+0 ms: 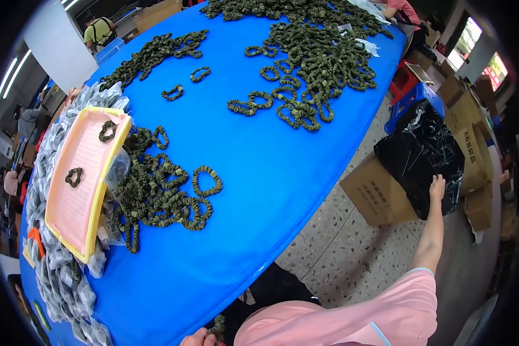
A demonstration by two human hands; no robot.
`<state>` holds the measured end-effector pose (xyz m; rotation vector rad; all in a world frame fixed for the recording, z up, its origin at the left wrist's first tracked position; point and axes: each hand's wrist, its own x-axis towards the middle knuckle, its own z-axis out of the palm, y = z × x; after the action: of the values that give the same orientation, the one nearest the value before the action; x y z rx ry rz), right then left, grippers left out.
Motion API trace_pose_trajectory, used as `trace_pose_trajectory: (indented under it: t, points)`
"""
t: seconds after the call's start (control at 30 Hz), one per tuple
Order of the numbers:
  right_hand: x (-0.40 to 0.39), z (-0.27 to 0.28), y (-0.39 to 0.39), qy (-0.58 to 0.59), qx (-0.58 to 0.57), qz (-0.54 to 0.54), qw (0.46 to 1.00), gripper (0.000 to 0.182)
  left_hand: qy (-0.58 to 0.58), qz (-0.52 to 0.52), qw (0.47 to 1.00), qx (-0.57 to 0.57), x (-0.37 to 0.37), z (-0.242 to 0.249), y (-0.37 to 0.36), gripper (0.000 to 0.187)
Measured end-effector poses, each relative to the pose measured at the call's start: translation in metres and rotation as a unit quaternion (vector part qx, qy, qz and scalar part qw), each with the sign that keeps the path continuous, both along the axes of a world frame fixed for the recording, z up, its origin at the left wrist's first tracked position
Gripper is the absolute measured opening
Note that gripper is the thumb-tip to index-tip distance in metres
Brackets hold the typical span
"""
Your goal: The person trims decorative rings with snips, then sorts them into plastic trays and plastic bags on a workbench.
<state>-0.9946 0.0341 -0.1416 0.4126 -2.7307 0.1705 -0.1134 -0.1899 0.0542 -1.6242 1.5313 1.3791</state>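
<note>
Blue table (254, 173), bearing heaped green scrunchies (328, 57) and a pink tray (83, 173). Right hand (437, 187) at the black bag (424, 150), finger state indeterminable; left hand (199, 338), at the table's near edge, fingers clamped on one scrunchie (218, 327).

Speckled floor (328, 254), cardboard boxes (378, 187), bright windows (470, 39)

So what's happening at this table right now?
Someone's left hand, at the bottom edge, holds a green scrunchie, while their right hand reaches to a black bag draped over a cardboard box, with thin, shiny pieces on it. Whether those fingers grip anything is unclear. More scrunchies lie heaped on the blue table, and two sit in the pink tray beside a mass of grey packets.
</note>
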Motion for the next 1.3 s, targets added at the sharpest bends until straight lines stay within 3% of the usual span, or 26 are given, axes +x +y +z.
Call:
trace_pose_trajectory:
  t: [0.1,0.2,0.37,0.5,0.7,0.83,0.87,1.0,1.1,1.13,1.17,1.23,1.27,1.3]
  points:
    - [0.047,0.027,-0.016,0.001,0.028,0.008,1.0,0.025,0.127,0.06,0.987,0.075,-0.021,0.018,-0.021,0.014]
    - [0.096,0.04,-0.023,-0.003,0.06,0.014,0.998,0.023,0.315,0.133,0.935,-0.089,-0.035,0.01,-0.022,0.014]
    - [0.178,0.037,-0.015,0.019,0.035,0.064,0.997,0.021,0.459,0.232,0.85,-0.112,-0.022,-0.036,-0.042,0.015]
    - [0.258,0.051,-0.007,-0.001,0.034,0.1,0.994,0.016,0.478,0.28,0.815,-0.17,-0.034,-0.041,-0.057,0.016]
    - [0.353,0.083,-0.015,-0.036,0.009,0.152,0.988,0.015,0.486,0.3,0.809,-0.138,-0.022,-0.048,-0.057,0.017]
    - [0.424,0.123,-0.038,-0.235,0.063,0.1,0.965,0.015,0.518,0.278,0.794,-0.157,-0.019,-0.053,-0.056,0.017]
    - [0.442,0.139,-0.045,-0.234,0.062,0.1,0.965,0.015,0.518,0.277,0.794,-0.158,-0.02,-0.054,-0.056,0.017]
    - [0.501,0.219,-0.086,-0.322,0.235,0.182,0.899,0.015,0.518,0.255,0.796,-0.18,-0.019,-0.055,-0.051,0.017]
    - [0.518,0.245,-0.123,-0.231,0.168,0.217,0.933,0.015,0.53,0.268,0.778,-0.207,-0.02,-0.058,-0.049,0.017]
    - [0.529,0.248,-0.143,-0.175,0.069,0.278,0.942,0.016,0.537,0.274,0.767,-0.22,-0.02,-0.059,-0.047,0.017]
    - [0.542,0.248,-0.163,-0.121,-0.03,0.334,0.934,0.016,0.537,0.282,0.762,-0.229,-0.014,-0.062,-0.041,0.016]
    - [0.569,0.237,-0.203,-0.195,-0.094,0.403,0.889,0.019,0.547,0.315,0.737,-0.242,-0.004,-0.067,-0.033,0.016]
    - [0.576,0.219,-0.219,-0.235,-0.089,0.449,0.857,0.019,0.559,0.334,0.718,-0.245,0.0,-0.069,-0.032,0.016]
    - [0.586,0.197,-0.231,-0.198,-0.062,0.494,0.844,0.017,0.572,0.352,0.699,-0.247,0.002,-0.071,-0.03,0.015]
